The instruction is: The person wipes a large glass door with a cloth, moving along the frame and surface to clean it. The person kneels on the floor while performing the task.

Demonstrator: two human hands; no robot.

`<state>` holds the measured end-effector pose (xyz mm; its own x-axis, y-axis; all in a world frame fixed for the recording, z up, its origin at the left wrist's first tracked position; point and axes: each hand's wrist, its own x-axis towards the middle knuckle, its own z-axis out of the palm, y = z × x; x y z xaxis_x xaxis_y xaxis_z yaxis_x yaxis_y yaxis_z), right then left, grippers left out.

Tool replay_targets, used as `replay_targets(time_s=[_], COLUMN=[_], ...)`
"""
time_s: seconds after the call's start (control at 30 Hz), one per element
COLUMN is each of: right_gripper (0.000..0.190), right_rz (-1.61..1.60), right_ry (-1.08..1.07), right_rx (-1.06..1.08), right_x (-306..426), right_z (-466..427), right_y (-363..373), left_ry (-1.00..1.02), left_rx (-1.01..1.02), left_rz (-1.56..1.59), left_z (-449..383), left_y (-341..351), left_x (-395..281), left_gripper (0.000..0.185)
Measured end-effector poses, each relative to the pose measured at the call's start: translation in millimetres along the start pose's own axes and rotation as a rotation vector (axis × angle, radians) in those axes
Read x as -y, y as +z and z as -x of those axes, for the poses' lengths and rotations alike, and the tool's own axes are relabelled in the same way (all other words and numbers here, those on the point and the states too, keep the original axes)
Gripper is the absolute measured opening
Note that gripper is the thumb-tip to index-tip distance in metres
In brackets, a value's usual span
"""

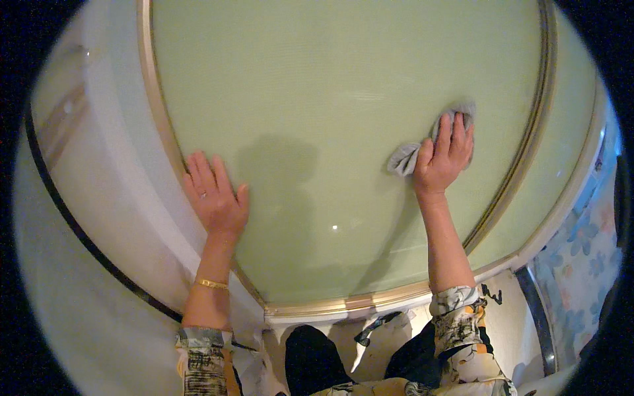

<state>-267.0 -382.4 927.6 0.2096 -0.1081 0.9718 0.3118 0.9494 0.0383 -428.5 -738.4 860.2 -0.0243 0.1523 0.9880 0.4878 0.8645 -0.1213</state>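
A large pale green panel (346, 123) in a gold-coloured metal frame (153, 89) fills the middle of the view. At its left edge, my left hand (213, 198) lies flat with fingers spread, touching the panel beside the frame and holding nothing. My right hand (448, 153) presses a crumpled grey cloth (405, 159) against the panel's right part. The cloth shows beyond my fingertips and left of my thumb; my palm hides the rest.
Beyond the frame's right upright is another green pane (545, 198). At the far right hangs a blue flowered fabric or sheet (584, 242). A white wall (124, 163) with a black strip (74, 227) runs along the left. My dark-clad legs (314, 359) are below the bottom rail.
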Motion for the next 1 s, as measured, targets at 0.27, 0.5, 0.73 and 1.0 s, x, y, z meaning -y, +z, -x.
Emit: replay_targets(time_s=[0.27, 0.5, 0.73, 1.0], right_gripper=[0.054, 0.053, 0.062, 0.055], right_rz=[-0.281, -0.395, -0.343, -0.381], right_ry=[-0.405, -0.852, -0.554, -0.568], right_rx=[0.347, 0.584, 0.369, 0.442], right_x=[98, 93, 120, 170], right_z=[32, 66, -46, -39], right_y=[-23, -35, -17, -22], left_ry=[0.013, 0.009, -0.014, 0.073], left_rx=[0.042, 0.039, 0.036, -0.069], left_rz=[-0.004, 0.021, 0.129, 0.461], left_z=[-33, -19, 2, -48], left_y=[-21, -13, -19, -31], left_x=[-20, -17, -13, -12], left_gripper=[0.067, 0.074, 0.077, 0.065])
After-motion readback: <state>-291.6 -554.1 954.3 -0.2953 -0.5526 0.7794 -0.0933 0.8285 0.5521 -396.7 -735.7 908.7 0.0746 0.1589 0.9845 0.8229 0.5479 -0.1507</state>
